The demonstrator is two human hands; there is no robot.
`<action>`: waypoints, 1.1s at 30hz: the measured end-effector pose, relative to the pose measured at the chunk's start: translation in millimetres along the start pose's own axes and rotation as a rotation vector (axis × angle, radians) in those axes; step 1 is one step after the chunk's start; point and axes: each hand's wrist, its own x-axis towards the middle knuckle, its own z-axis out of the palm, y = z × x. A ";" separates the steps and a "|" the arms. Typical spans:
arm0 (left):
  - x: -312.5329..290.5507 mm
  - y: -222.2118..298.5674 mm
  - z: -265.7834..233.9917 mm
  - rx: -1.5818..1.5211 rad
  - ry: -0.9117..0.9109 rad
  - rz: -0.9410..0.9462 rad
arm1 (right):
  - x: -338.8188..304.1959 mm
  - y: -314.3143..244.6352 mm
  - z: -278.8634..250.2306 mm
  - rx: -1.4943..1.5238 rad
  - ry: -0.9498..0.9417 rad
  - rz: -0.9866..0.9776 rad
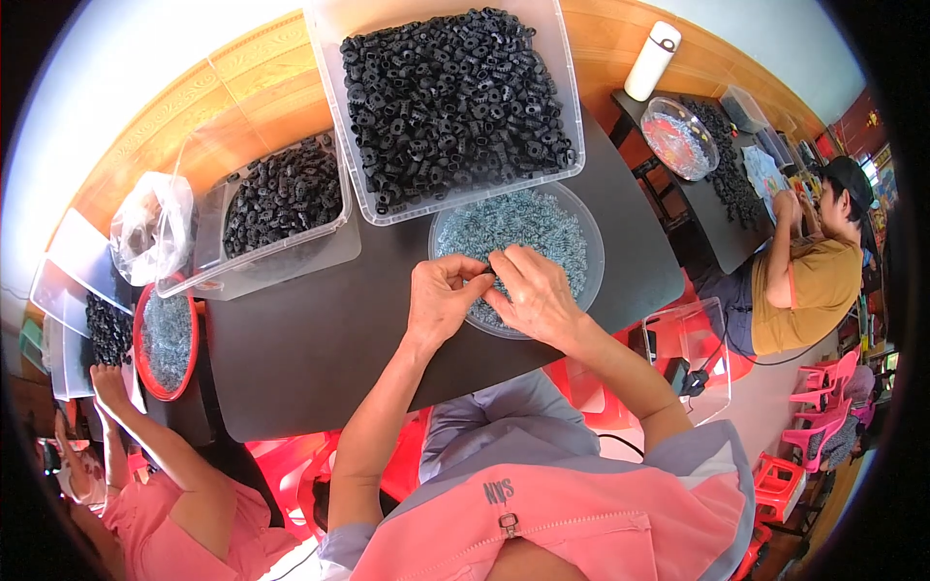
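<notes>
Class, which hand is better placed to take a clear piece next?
Probably the right hand: it is mostly over the round tub of clear pieces, while the left hand is mostly outside it. Both hold a small black part.

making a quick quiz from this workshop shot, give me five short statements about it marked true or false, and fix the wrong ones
1. The left hand and right hand meet over a round clear bowl. True.
2. The hands are spread wide open. False: their fingertips pinch together, apparently on a small dark piece, mostly hidden.
3. A white bottle stands on the table at the right. True.
4. The largest bin is full of white parts. False: the large clear bin holds black parts.
5. The person at the right wears a black cap. True.
</notes>
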 end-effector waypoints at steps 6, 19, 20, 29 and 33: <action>-0.6 5.0 -1.1 -0.025 -0.025 -0.028 | 1.4 4.8 2.8 0.004 0.015 -0.098; -7.7 43.4 -8.2 -0.008 0.136 -0.073 | 8.3 5.5 -21.1 0.107 0.111 0.226; -9.0 51.5 -13.0 -0.011 0.183 0.027 | 6.5 14.9 -23.9 0.069 0.133 0.259; 17.1 148.9 -106.7 0.494 0.725 0.364 | -20.8 58.4 -31.4 0.038 0.089 0.394; 18.7 135.8 -106.3 0.667 0.817 0.553 | -18.1 52.7 -20.7 0.050 0.062 0.371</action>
